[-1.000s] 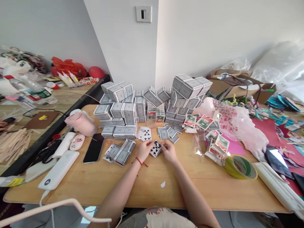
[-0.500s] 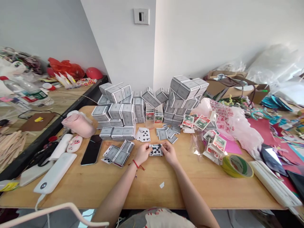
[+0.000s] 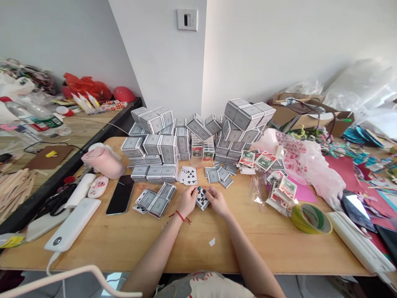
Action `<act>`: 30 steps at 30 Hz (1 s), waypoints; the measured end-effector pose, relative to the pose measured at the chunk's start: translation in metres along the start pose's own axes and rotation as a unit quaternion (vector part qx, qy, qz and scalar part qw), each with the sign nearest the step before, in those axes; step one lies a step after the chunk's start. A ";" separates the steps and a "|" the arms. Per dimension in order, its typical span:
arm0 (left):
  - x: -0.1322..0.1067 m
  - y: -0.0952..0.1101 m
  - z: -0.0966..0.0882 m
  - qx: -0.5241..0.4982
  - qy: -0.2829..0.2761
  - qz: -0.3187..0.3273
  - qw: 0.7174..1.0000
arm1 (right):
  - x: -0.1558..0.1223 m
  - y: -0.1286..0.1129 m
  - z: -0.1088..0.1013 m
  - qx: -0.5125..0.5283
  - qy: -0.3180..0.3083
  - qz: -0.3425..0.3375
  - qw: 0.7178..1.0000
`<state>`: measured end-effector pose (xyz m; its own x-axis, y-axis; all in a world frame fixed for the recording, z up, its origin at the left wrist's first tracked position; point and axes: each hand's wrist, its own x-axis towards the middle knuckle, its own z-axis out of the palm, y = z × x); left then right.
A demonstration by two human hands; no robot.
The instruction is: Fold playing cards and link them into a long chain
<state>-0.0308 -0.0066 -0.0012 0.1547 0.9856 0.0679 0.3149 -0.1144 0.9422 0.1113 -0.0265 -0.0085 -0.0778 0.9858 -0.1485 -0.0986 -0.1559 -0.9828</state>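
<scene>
Turned from sideways to slanting since the earlier frame, the clubs card (image 3: 202, 200) is pinched between left hand (image 3: 187, 200) and right hand (image 3: 218, 201) over the table (image 3: 291, 252), its folds hard to judge, while assembled card blocks (image 3: 168, 148) stand behind and loose cards (image 3: 214, 175) lie unjoined.

red cord bracelet (image 3: 179, 215) | dark-nailed fingers (image 3: 199, 188) | pale top (image 3: 207, 286), red marks
</scene>
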 end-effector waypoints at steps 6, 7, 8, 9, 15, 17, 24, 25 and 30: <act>0.000 0.004 0.004 -0.033 0.003 -0.015 0.999 | -0.002 -0.003 0.011 0.062 -0.010 0.006 0.998; 0.000 0.005 0.003 -0.035 0.007 -0.024 0.999 | -0.003 -0.004 0.011 0.063 -0.009 0.008 0.998; 0.000 0.006 0.003 -0.035 0.012 -0.032 0.999 | -0.003 -0.005 0.012 0.062 -0.009 0.012 0.998; 0.000 0.006 0.003 -0.032 0.015 -0.036 0.999 | -0.004 -0.006 0.011 0.058 -0.013 0.018 0.998; 0.000 0.006 0.000 -0.029 0.002 -0.027 0.999 | 0.000 -0.010 0.009 0.060 -0.051 0.039 0.996; 0.000 0.005 -0.001 -0.021 -0.004 -0.025 0.999 | 0.000 -0.010 0.008 0.071 -0.056 0.041 0.995; -0.001 0.008 -0.001 -0.070 0.002 -0.051 0.996 | -0.004 -0.005 0.012 0.099 -0.016 0.009 0.995; -0.001 0.009 -0.001 -0.080 0.008 -0.054 0.995 | -0.004 -0.004 0.013 0.102 0.002 0.004 0.995; -0.006 0.011 0.002 -0.082 0.015 -0.030 0.996 | -0.003 0.002 0.016 0.105 0.106 -0.026 0.988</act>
<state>-0.0266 -0.0141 0.0080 0.1110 0.9937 0.0173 0.1642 -0.0355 0.9858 0.0951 -0.0306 -0.0084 0.1402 0.9803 -0.1391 -0.3030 -0.0913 -0.9486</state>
